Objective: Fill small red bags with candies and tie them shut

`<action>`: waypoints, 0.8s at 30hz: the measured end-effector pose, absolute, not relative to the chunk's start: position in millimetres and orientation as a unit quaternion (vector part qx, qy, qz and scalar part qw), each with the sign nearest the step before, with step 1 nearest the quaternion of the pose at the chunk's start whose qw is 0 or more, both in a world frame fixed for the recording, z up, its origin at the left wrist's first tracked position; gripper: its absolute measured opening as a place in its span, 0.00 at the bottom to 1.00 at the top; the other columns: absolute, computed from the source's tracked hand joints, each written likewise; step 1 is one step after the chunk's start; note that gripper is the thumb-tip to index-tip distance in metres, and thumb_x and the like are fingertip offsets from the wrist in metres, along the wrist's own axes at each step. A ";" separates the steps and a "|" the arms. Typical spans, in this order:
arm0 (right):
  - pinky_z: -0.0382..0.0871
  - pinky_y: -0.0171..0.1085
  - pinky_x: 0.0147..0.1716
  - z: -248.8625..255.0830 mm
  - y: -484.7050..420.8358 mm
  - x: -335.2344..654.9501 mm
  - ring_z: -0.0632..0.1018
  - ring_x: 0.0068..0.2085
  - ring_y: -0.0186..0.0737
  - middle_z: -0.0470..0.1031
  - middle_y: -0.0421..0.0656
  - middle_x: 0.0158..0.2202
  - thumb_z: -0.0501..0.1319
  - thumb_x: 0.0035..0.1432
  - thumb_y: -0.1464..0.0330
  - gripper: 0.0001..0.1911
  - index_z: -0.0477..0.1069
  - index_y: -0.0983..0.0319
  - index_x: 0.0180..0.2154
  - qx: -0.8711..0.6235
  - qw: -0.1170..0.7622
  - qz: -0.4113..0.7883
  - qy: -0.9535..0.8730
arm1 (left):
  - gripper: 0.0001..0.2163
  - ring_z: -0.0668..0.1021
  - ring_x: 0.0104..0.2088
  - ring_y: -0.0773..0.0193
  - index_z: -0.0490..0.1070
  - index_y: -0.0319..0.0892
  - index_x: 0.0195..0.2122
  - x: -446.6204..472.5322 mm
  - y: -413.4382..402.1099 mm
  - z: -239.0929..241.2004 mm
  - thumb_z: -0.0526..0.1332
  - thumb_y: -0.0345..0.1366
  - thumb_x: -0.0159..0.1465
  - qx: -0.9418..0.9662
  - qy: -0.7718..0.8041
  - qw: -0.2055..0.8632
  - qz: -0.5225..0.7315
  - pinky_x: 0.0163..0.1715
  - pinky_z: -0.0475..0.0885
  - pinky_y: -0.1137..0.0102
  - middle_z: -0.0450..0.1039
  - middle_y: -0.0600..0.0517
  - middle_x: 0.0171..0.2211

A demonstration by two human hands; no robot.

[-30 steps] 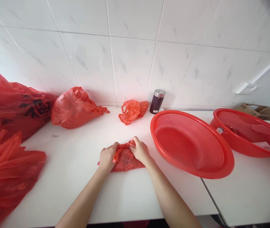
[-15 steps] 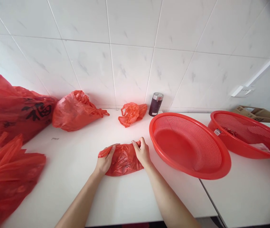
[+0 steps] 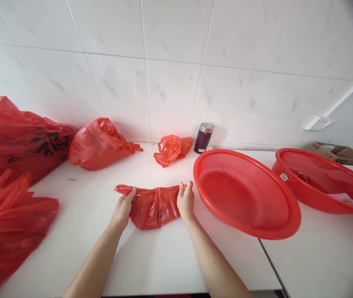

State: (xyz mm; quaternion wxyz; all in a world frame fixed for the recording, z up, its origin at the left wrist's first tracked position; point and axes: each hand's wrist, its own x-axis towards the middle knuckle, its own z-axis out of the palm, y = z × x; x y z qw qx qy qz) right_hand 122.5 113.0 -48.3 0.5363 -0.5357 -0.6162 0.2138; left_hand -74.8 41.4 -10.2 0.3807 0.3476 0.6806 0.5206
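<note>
Here's the thin, translucent red plastic bag (image 3: 155, 211), stretched wide over the smooth white counter (image 3: 151, 265)! Left hand (image 3: 123, 207): grip closed on its left side, thumb by the top edge. Right hand (image 3: 186, 201): grip pinched tight on the opposite corner, just beside the round red perforated plastic basket (image 3: 266, 205). Behind lies a crumpled orange-red plastic bundle (image 3: 174, 149).

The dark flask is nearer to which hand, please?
Right. The right hand is in front of the dark flask, slightly leftward; the left hand is farther left.
</note>
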 end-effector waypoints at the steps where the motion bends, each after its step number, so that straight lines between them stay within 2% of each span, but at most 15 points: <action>1: 0.52 0.33 0.19 -47.6 113.1 123.3 0.62 0.20 0.35 0.56 0.33 0.21 0.45 0.68 0.60 0.12 0.46 0.56 0.32 -0.529 0.543 0.218 -0.615 | 0.21 0.81 0.30 0.51 0.76 0.37 0.33 -81.5 40.1 -5.5 0.58 0.53 0.58 0.353 0.684 0.368 0.521 0.31 0.75 0.61 0.78 0.44 0.28; 3: 0.53 0.32 0.20 -46.4 112.9 124.3 0.62 0.20 0.34 0.56 0.33 0.21 0.46 0.68 0.60 0.12 0.47 0.56 0.32 -0.513 0.553 0.228 -0.616 | 0.22 0.81 0.38 0.50 0.73 0.38 0.47 -96.7 37.1 6.7 0.59 0.49 0.59 0.359 0.698 0.306 0.539 0.38 0.75 0.58 0.78 0.41 0.39; 5: 0.53 0.32 0.20 -45.8 112.3 124.2 0.62 0.20 0.34 0.56 0.33 0.22 0.47 0.67 0.59 0.12 0.48 0.56 0.32 -0.494 0.560 0.238 -0.621 | 0.26 0.76 0.51 0.52 0.62 0.44 0.59 -107.0 34.4 21.8 0.59 0.46 0.61 0.359 0.708 0.207 0.572 0.50 0.69 0.57 0.71 0.42 0.54; 6: 0.54 0.32 0.20 -45.6 111.9 123.9 0.62 0.21 0.33 0.57 0.33 0.23 0.48 0.67 0.59 0.12 0.48 0.56 0.32 -0.485 0.564 0.243 -0.622 | 0.26 0.72 0.55 0.53 0.59 0.47 0.61 -107.7 33.8 29.4 0.58 0.45 0.62 0.375 0.709 0.147 0.579 0.55 0.65 0.58 0.66 0.44 0.59; 8: 0.55 0.32 0.21 -45.4 110.8 123.2 0.63 0.22 0.33 0.58 0.34 0.24 0.49 0.66 0.59 0.13 0.48 0.56 0.32 -0.467 0.574 0.251 -0.624 | 0.22 0.68 0.59 0.55 0.61 0.49 0.60 -98.0 35.3 41.9 0.55 0.43 0.64 0.470 0.700 0.054 0.535 0.59 0.60 0.59 0.63 0.47 0.61; 11: 0.57 0.32 0.21 -44.3 108.6 123.4 0.65 0.22 0.33 0.60 0.35 0.25 0.49 0.66 0.59 0.12 0.49 0.56 0.33 -0.446 0.590 0.260 -0.621 | 0.15 0.70 0.56 0.52 0.71 0.48 0.51 -64.1 43.9 48.7 0.57 0.40 0.63 0.673 0.656 0.059 0.336 0.56 0.62 0.59 0.71 0.47 0.55; 13: 0.58 0.32 0.21 -42.4 106.4 124.3 0.66 0.22 0.34 0.61 0.35 0.24 0.49 0.66 0.59 0.11 0.50 0.56 0.33 -0.435 0.602 0.266 -0.614 | 0.11 0.75 0.48 0.52 0.76 0.48 0.43 -42.4 50.0 48.0 0.60 0.39 0.60 0.725 0.633 0.111 0.245 0.51 0.66 0.60 0.78 0.49 0.45; 16: 0.63 0.33 0.23 -38.1 102.0 124.5 0.70 0.24 0.35 0.68 0.37 0.26 0.48 0.67 0.60 0.08 0.52 0.57 0.38 -0.417 0.612 0.285 -0.608 | 0.06 0.78 0.35 0.57 0.76 0.47 0.34 -32.4 50.2 53.0 0.60 0.39 0.59 0.717 0.646 0.144 0.219 0.38 0.69 0.65 0.79 0.52 0.33; 18: 0.67 0.34 0.26 -35.5 99.3 123.3 0.73 0.25 0.35 0.73 0.40 0.30 0.48 0.67 0.61 0.09 0.54 0.58 0.44 -0.397 0.609 0.312 -0.612 | 0.08 0.77 0.32 0.59 0.75 0.47 0.34 -43.4 41.6 65.6 0.58 0.41 0.60 0.697 0.666 0.151 0.218 0.33 0.68 0.68 0.78 0.53 0.32; 21: 0.70 0.35 0.30 -34.3 97.4 119.8 0.75 0.26 0.34 0.75 0.40 0.35 0.50 0.66 0.61 0.16 0.53 0.58 0.52 -0.388 0.587 0.358 -0.614 | 0.13 0.75 0.28 0.62 0.73 0.46 0.36 -77.8 18.5 93.5 0.55 0.48 0.62 0.647 0.709 0.162 0.227 0.28 0.67 0.70 0.76 0.54 0.30; 24: 0.69 0.35 0.29 -37.0 98.7 116.3 0.75 0.25 0.34 0.74 0.39 0.34 0.51 0.65 0.61 0.18 0.54 0.58 0.54 -0.405 0.560 0.376 -0.617 | 0.16 0.75 0.30 0.61 0.72 0.45 0.37 -119.7 -8.0 116.9 0.58 0.52 0.59 0.563 0.773 0.161 0.243 0.30 0.67 0.71 0.76 0.55 0.32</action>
